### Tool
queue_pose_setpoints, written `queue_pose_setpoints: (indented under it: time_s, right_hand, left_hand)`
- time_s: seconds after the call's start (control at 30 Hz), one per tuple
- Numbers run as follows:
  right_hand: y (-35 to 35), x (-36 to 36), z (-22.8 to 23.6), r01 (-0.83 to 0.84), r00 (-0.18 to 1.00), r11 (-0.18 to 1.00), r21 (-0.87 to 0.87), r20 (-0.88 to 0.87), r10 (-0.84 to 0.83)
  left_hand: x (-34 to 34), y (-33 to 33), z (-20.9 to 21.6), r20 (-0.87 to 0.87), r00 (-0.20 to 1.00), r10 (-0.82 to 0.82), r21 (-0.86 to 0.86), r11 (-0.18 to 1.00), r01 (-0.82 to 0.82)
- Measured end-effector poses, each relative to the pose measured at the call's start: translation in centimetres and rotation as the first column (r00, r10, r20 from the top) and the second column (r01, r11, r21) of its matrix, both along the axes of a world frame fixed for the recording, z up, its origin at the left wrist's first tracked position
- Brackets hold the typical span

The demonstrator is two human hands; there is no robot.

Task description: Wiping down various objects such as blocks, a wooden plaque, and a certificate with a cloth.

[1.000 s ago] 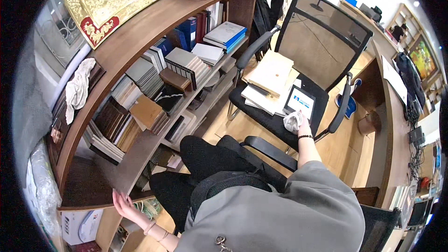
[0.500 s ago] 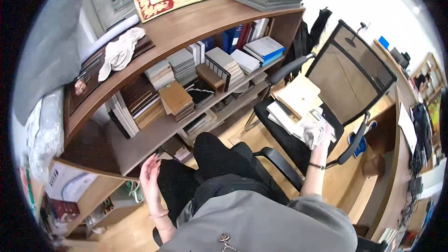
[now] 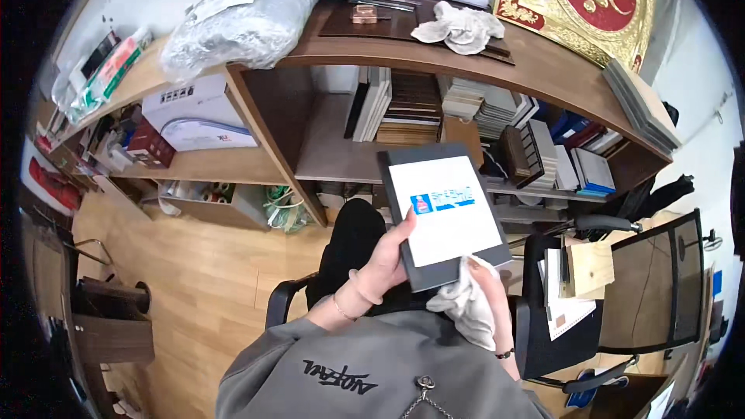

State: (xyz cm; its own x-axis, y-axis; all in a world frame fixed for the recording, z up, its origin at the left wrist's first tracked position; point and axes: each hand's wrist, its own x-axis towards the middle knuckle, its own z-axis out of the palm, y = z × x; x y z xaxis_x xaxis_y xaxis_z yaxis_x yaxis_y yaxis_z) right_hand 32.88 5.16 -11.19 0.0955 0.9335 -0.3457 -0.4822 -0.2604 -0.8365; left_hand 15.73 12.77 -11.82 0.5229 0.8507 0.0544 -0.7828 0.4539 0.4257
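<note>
Head cam has us seated, holding a flat dark-grey rectangular panel with a big white label on its face (image 3: 446, 225) up over our lap, tilted a bit. Our left hand (image 3: 382, 261) is clamped on its left edge: thumb laid over the front, the other fingers mostly hidden, so we can't tell how they're spread. Our right hand (image 3: 495, 289) is bunched around a crumpled white cloth (image 3: 463, 310) right at the panel's lower right corner. Fingers look closed on the fabric, but we can't tell how hard it's pressing on the panel.

Past the panel we've got a long dark-brown wooden shelf unit (image 3: 337, 157) with rows of books and boards in it. On top of that there's a second crumpled white cloth (image 3: 459, 29), plus a bulky bundle in clear plastic wrap (image 3: 240, 29) over to the left. Off to our right, a black mesh-backed office chair (image 3: 650, 295) carries a loose pile of white and cream books (image 3: 591, 268).
</note>
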Motion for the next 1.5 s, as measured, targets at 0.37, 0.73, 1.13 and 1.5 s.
queue_pose_setpoints:
  time_s: [0.37,0.73,1.13,1.5]
  right_hand:
    - [2.1,-1.0,7.7,0.002,0.855,0.969,0.248,-0.503,0.127]
    - [5.2,-9.7,6.6,-0.634,0.162,0.578,0.514,0.819,-0.550]
    - [7.8,-8.4,9.4,-0.730,0.150,0.448,0.515,0.761,-0.631]
    - [6.8,-8.3,8.4,-0.758,0.165,0.424,0.495,0.775,-0.610]
  left_hand:
    - [-7.6,0.7,-1.0,-0.016,0.991,0.131,0.032,0.991,-0.130]
    - [-5.6,-1.8,-0.2,-0.121,0.982,0.147,0.083,0.987,-0.138]
    - [-6.9,-1.9,-0.6,-0.119,0.990,0.070,0.122,0.991,-0.056]
    - [-6.7,-1.7,-0.2,-0.037,0.985,0.171,0.105,0.981,-0.166]
